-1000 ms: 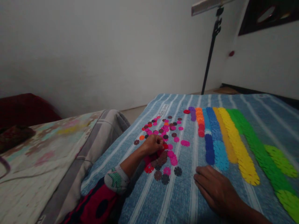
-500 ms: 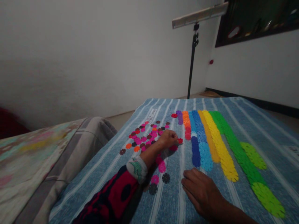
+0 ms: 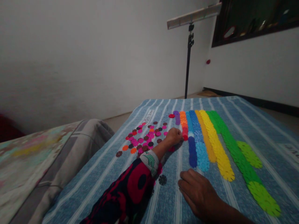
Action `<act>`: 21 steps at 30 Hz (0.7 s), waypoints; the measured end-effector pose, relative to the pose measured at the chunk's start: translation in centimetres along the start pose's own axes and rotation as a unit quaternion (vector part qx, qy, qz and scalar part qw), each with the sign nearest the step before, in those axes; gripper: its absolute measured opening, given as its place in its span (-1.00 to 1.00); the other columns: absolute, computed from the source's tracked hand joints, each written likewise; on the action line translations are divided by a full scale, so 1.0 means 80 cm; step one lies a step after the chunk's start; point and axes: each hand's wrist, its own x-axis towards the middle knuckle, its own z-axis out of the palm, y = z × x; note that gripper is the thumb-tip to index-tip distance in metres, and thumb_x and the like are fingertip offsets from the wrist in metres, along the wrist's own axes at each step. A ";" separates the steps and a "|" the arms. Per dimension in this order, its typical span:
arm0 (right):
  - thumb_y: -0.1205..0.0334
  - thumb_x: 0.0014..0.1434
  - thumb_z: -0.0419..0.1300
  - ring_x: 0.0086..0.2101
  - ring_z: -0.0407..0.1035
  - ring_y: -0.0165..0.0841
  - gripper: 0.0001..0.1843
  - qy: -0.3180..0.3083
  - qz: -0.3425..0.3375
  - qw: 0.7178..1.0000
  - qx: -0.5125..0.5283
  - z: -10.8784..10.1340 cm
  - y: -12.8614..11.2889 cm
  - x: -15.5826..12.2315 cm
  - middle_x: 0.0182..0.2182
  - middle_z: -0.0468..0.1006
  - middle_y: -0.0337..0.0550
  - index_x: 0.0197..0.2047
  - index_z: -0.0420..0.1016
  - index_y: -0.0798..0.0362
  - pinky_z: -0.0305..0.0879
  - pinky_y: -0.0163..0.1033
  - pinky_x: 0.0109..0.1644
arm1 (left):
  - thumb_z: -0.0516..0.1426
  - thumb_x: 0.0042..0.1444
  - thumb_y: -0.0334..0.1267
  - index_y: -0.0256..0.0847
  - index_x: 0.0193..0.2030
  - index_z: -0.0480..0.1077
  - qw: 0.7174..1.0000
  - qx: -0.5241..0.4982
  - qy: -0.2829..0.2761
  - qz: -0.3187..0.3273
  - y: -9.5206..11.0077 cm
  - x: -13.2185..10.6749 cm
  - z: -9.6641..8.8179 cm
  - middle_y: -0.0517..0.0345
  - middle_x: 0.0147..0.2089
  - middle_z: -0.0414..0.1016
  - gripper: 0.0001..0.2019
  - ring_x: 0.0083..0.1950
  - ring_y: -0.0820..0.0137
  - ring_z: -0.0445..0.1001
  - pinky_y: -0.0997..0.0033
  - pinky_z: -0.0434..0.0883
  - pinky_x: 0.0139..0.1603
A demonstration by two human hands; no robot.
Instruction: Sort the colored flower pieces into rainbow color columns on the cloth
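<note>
My left hand [image 3: 174,137] pinches a red notched plastic disc [image 3: 185,137] at the near end of the short orange-to-red row [image 3: 183,119]. Its fingertips are just over the cloth. My right hand [image 3: 198,193] rests on the striped cloth with loosely bent fingers, holding nothing that I can see. Left of my left hand lies a loose scatter of pink, brown, black and orange discs [image 3: 140,140]. Overlapping discs form rows to the right: purple [image 3: 177,118], dark blue [image 3: 192,152], light blue [image 3: 203,157], yellow [image 3: 218,149] and green [image 3: 238,154].
The blue striped cloth [image 3: 93,183] covers the work surface. One red disc [image 3: 171,116] lies alone beside the purple row. A grey-edged patterned cover [image 3: 77,146] drapes at the left. Behind stands a lamp [image 3: 193,17] on a black pole, near the wall.
My left hand has moved right with the red disc, bringing it to the end of the orange-to-red row. My right hand stays on the cloth. The view has shifted slightly.
</note>
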 end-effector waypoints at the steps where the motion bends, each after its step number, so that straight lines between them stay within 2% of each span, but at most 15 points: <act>1: 0.49 0.19 0.06 -0.37 0.21 -0.31 -0.82 0.002 0.000 1.000 0.000 0.000 0.000 0.000 -0.39 0.38 -0.16 -0.38 0.33 0.04 0.09 -0.22 -0.30 | 0.21 -0.13 -0.44 -0.32 -0.60 0.43 1.000 0.008 0.006 0.004 -0.001 0.000 -0.001 0.29 -0.66 0.29 -0.91 -0.58 0.54 0.24 0.53 0.18 -0.51; 5: 0.49 0.20 0.06 -0.36 0.21 -0.29 -0.82 -0.005 0.005 1.000 -0.003 0.003 0.000 -0.003 -0.39 0.38 -0.16 -0.37 0.33 0.04 0.09 -0.21 -0.29 | 0.17 -0.16 -0.46 -0.32 -0.60 0.44 1.000 0.008 0.021 0.008 -0.013 -0.006 -0.015 0.25 -0.64 0.32 -0.93 -0.55 0.54 0.27 0.54 0.18 -0.49; 9: 0.50 0.19 0.05 -0.35 0.23 -0.29 -0.82 -0.006 -0.001 1.000 0.001 0.004 0.001 -0.004 -0.38 0.40 -0.15 -0.36 0.34 0.04 0.11 -0.21 -0.28 | 0.16 -0.13 -0.38 -0.30 -0.62 0.37 0.999 -0.041 0.014 0.026 -0.035 -0.033 -0.053 0.27 -0.66 0.25 -0.88 -0.59 0.57 0.18 0.55 0.11 -0.54; 12: 0.50 0.21 0.04 -0.35 0.24 -0.29 -0.80 -0.003 0.001 1.000 0.006 0.002 0.001 -0.004 -0.38 0.41 -0.15 -0.37 0.33 0.04 0.13 -0.21 -0.27 | 0.17 -0.12 -0.29 -0.29 -0.62 0.33 0.997 -0.068 0.004 0.040 -0.058 -0.071 -0.094 0.27 -0.65 0.26 -0.84 -0.59 0.57 0.19 0.55 0.12 -0.54; 16: 0.48 0.25 0.01 -0.35 0.26 -0.29 -0.78 -0.002 0.004 1.000 0.006 0.001 0.001 -0.006 -0.38 0.42 -0.15 -0.36 0.36 0.03 0.15 -0.21 -0.27 | 0.19 -0.08 -0.13 -0.27 -0.54 0.36 0.995 -0.093 0.023 -0.027 -0.095 -0.134 -0.144 0.24 -0.63 0.33 -0.77 -0.60 0.52 0.22 0.53 0.14 -0.57; 18: 0.46 0.27 0.00 -0.35 0.27 -0.28 -0.77 0.001 -0.004 1.000 0.003 0.000 0.001 -0.008 -0.37 0.44 -0.13 -0.34 0.39 0.04 0.17 -0.20 -0.26 | 0.22 -0.12 -0.08 -0.27 -0.56 0.34 0.993 -0.100 0.042 -0.041 -0.114 -0.165 -0.161 0.24 -0.63 0.33 -0.72 -0.58 0.52 0.23 0.53 0.16 -0.54; 21: 0.45 0.28 -0.02 -0.32 0.31 -0.28 -0.76 0.008 -0.023 1.000 -0.005 -0.002 0.004 -0.012 -0.31 0.48 -0.09 -0.29 0.43 0.04 0.20 -0.21 -0.25 | 0.23 -0.16 -0.08 -0.27 -0.61 0.32 0.993 -0.087 0.054 -0.064 -0.136 -0.207 -0.171 0.25 -0.63 0.28 -0.71 -0.55 0.54 0.20 0.53 0.15 -0.51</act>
